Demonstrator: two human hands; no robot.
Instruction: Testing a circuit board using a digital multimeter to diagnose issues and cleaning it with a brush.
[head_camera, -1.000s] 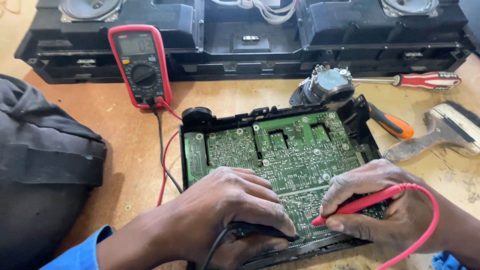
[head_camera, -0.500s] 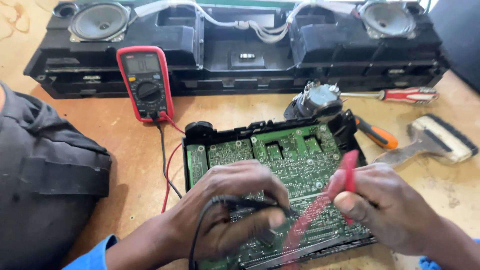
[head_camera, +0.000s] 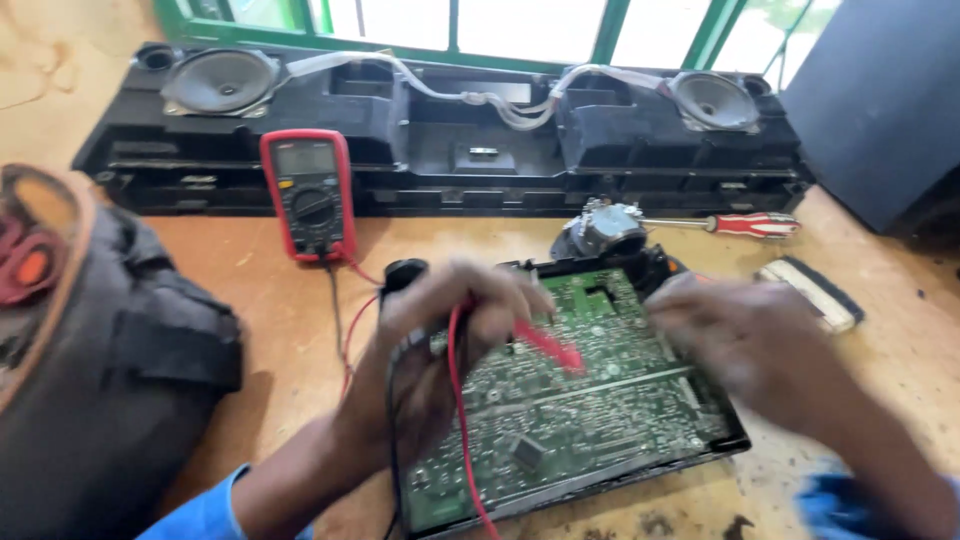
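Note:
A green circuit board (head_camera: 570, 430) in a black tray lies on the wooden bench in front of me. My left hand (head_camera: 450, 320) is above its left half, shut on a red test probe (head_camera: 548, 348) whose tip points right over the board. A red lead and a black lead run up into this hand. My right hand (head_camera: 740, 340) is blurred, fingers spread over the board's right edge, with nothing seen in it. A red multimeter (head_camera: 305, 195) stands behind the board, leaning on the speaker chassis.
A long black speaker chassis (head_camera: 450, 160) with two cones spans the back. A metal motor part (head_camera: 605, 228), a red-handled screwdriver (head_camera: 750, 225) and a brush (head_camera: 810, 290) lie behind and right of the board. A dark bag (head_camera: 110, 370) fills the left; a black box (head_camera: 880, 100) stands at the back right.
The red probe has passed from my right hand to my left hand. My right hand has let go and moved to the board's right edge. The view has tilted up.

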